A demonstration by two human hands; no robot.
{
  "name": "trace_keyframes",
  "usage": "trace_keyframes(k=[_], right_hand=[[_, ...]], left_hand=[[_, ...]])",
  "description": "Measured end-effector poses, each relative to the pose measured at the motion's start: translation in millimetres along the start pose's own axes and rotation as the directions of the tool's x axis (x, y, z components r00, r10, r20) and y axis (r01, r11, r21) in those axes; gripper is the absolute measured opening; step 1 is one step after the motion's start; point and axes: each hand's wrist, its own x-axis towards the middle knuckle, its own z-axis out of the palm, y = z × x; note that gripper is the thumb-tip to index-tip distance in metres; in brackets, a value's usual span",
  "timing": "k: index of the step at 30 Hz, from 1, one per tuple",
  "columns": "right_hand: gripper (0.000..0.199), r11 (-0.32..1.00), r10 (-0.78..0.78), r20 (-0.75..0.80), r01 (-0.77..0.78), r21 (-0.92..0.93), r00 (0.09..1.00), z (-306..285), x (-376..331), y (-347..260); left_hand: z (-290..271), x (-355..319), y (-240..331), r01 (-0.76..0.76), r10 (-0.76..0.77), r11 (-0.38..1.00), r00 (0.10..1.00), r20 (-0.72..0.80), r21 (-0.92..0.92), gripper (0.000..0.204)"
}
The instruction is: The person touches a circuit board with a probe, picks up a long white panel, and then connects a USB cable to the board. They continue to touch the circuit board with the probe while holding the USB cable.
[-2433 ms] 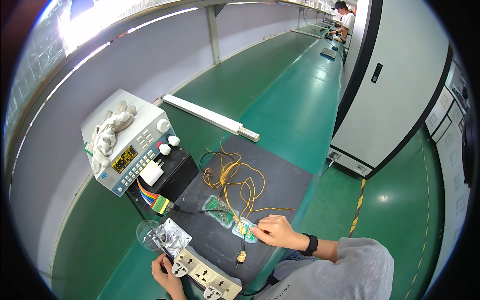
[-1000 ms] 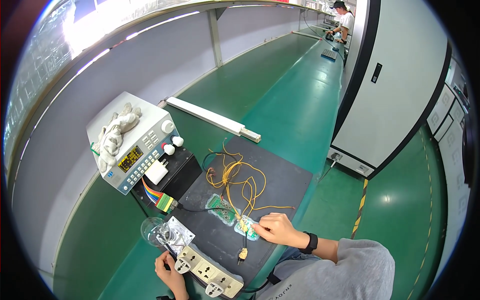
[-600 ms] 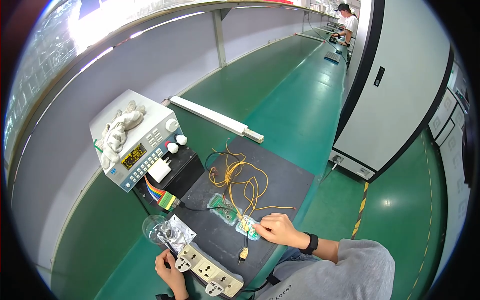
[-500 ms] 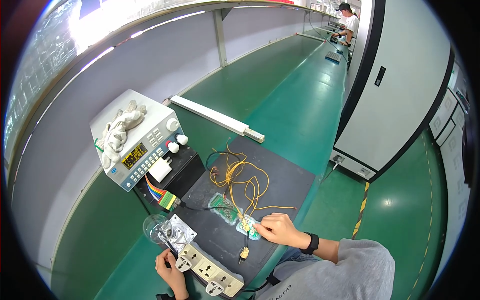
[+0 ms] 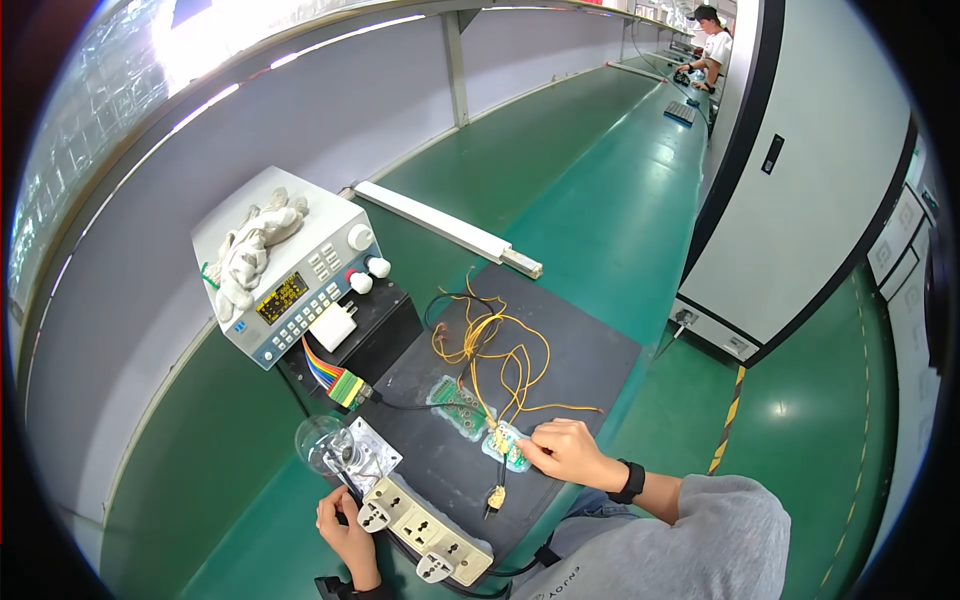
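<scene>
My right hand (image 5: 572, 455) reaches over the dark mat, its thumb and fingers closed at the right edge of a small green circuit board (image 5: 507, 449) with yellowish glue and wires on it. Against that board, to the left, lies a second green circuit board (image 5: 457, 405). Yellow wires (image 5: 482, 343) run from the boards into a loose tangle. My left hand (image 5: 348, 532) is curled beside a cream power strip (image 5: 425, 530), below a clear glass bulb (image 5: 325, 443) on a white square base (image 5: 374, 450). What its fingers hold, if anything, is hidden.
A bench power supply (image 5: 290, 270) with gloves (image 5: 262, 245) on top stands at the left. Rainbow wires lead to a green connector (image 5: 348, 388). A white bar (image 5: 435, 222) lies beyond the mat (image 5: 590, 345). A tall grey cabinet (image 5: 800, 180) is at right; a person (image 5: 712, 48) works far off.
The whole view has shifted slightly, moving most things a little to the right. Both hands keep nearly the same places beside the small board and the power strip.
</scene>
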Motion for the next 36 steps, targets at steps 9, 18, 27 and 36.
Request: trace_keyframes(k=[9, 18, 27, 36], right_hand=[[0.038, 1.0, 0.003, 0.005, -0.003, 0.017, 1.0, -0.9, -1.6, 0.5], [0.037, 0.999, 0.027, 0.009, -0.027, 0.045, 1.0, -1.0, -0.3, 3.5], [0.038, 0.999, 0.028, 0.031, -0.029, 0.028, 0.999, -0.4, -0.5, 4.4], [0.038, 0.998, 0.051, 0.055, -0.052, 0.024, 0.997, -2.1, 0.0, 3.1]], left_hand=[[-0.7, -0.5, -1.2, -0.007, 0.007, 1.0, 1.0, 0.0, 0.017, 0.012], [0.2, -0.8, -0.2, 0.03, -0.03, 0.999, 1.0, 0.007, 0.016, 0.012], [-2.3, -1.3, 0.2, 0.107, -0.108, 0.994, 0.993, 0.041, 0.02, 0.014], [-1.1, -0.3, -0.3, 0.087, -0.087, 0.996, 0.996, 0.024, 0.036, 0.015]])
